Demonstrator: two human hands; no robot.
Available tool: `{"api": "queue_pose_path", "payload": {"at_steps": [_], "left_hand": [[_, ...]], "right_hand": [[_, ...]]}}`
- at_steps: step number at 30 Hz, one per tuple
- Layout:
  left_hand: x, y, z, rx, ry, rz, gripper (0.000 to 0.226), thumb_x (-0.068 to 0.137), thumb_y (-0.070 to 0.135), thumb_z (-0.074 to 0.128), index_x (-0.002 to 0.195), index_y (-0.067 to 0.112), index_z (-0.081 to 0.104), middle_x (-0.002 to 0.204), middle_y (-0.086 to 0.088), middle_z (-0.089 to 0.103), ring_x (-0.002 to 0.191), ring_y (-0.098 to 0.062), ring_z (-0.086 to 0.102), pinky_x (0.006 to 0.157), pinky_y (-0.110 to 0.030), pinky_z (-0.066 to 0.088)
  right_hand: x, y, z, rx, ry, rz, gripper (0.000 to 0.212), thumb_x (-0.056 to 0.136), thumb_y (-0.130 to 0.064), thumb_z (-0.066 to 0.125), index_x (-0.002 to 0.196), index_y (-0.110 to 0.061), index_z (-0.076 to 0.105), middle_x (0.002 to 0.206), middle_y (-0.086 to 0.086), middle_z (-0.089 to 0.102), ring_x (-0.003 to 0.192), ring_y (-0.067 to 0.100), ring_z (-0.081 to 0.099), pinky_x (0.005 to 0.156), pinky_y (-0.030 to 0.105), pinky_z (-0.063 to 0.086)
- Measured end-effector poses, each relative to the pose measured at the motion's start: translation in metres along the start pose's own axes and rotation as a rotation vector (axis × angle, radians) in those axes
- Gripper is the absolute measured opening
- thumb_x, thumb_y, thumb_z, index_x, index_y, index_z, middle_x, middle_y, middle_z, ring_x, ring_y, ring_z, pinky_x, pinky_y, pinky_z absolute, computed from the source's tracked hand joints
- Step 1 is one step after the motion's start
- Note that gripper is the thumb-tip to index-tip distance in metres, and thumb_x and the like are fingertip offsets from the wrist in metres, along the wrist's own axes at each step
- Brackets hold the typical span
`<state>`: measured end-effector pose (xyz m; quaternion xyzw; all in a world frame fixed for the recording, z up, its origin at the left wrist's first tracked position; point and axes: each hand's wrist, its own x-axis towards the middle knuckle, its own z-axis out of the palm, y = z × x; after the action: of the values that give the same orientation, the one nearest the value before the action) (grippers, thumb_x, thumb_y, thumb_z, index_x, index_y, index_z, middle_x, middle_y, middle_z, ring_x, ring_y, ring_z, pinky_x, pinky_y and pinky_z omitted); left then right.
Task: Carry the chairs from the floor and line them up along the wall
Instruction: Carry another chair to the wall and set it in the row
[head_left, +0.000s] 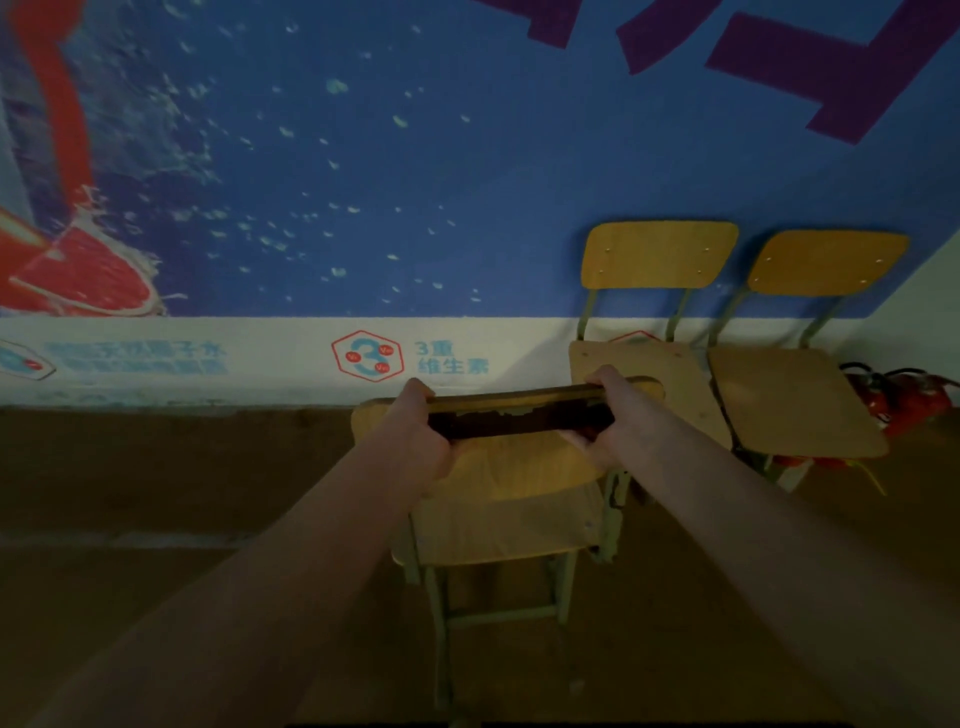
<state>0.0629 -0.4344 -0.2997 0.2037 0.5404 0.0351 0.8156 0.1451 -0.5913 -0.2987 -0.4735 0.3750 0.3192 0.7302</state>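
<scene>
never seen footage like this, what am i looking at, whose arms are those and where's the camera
There is no machine here. A person wears one wide-angle camera on the head, looking forward and down, so the arms are their own. The left hand and right hand grip the two ends of the backrest of a wooden chair, its seat towards the camera. Against the blue poster wall stand a second chair and a third chair, side by side. Something red, probably fire extinguishers, lies on the brown floor at the far right. Whether the held chair is lifted, I cannot tell.
</scene>
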Motion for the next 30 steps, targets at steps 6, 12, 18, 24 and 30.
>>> {"api": "queue_pose_path", "payload": {"at_steps": [6,12,18,24,30], "left_hand": [[0.048,0.050,0.054,0.033,0.053,0.006,0.043,0.080,0.019,0.077,0.114,0.018,0.050,0.092,-0.011,0.057,0.097,-0.029,0.060,0.079,-0.049,0.054],[0.104,0.087,0.113,0.157,0.146,0.049,0.043,0.084,0.022,0.074,0.117,0.015,0.048,0.090,-0.008,0.056,0.078,-0.026,0.055,0.066,-0.040,0.051],[0.151,0.118,0.148,0.023,0.140,0.072,0.043,0.087,0.023,0.071,0.122,0.012,0.048,0.095,-0.012,0.058,0.081,-0.028,0.057,0.070,-0.046,0.053],[0.182,0.121,0.150,0.076,0.145,-0.032,0.048,0.082,0.024,0.075,0.124,0.012,0.054,0.094,-0.013,0.062,0.076,-0.031,0.059,0.050,-0.042,0.051],[0.197,0.109,0.140,0.200,0.086,0.077,0.041,0.102,0.018,0.045,0.140,0.003,0.041,0.145,-0.016,0.044,0.131,-0.032,0.045,0.103,-0.034,0.044]], "right_hand": [[0.058,-0.041,0.052,0.031,-0.036,0.025,0.027,0.083,-0.018,0.074,0.098,-0.005,0.055,0.097,0.018,0.061,0.081,0.034,0.063,0.067,0.045,0.060],[0.126,-0.088,0.099,0.046,-0.055,0.075,0.027,0.085,-0.020,0.074,0.094,-0.003,0.055,0.095,0.018,0.063,0.085,0.034,0.064,0.080,0.045,0.059],[0.186,-0.117,0.139,0.000,-0.072,0.111,0.027,0.085,-0.017,0.073,0.100,-0.003,0.054,0.099,0.020,0.063,0.095,0.035,0.065,0.087,0.045,0.057],[0.225,-0.111,0.147,-0.046,-0.024,0.159,0.030,0.088,-0.018,0.069,0.110,-0.006,0.054,0.097,0.017,0.063,0.085,0.033,0.064,0.081,0.043,0.058],[0.244,-0.095,0.139,-0.055,-0.002,0.142,0.028,0.089,-0.018,0.067,0.111,-0.007,0.053,0.104,0.017,0.060,0.098,0.032,0.062,0.090,0.044,0.055]]}}
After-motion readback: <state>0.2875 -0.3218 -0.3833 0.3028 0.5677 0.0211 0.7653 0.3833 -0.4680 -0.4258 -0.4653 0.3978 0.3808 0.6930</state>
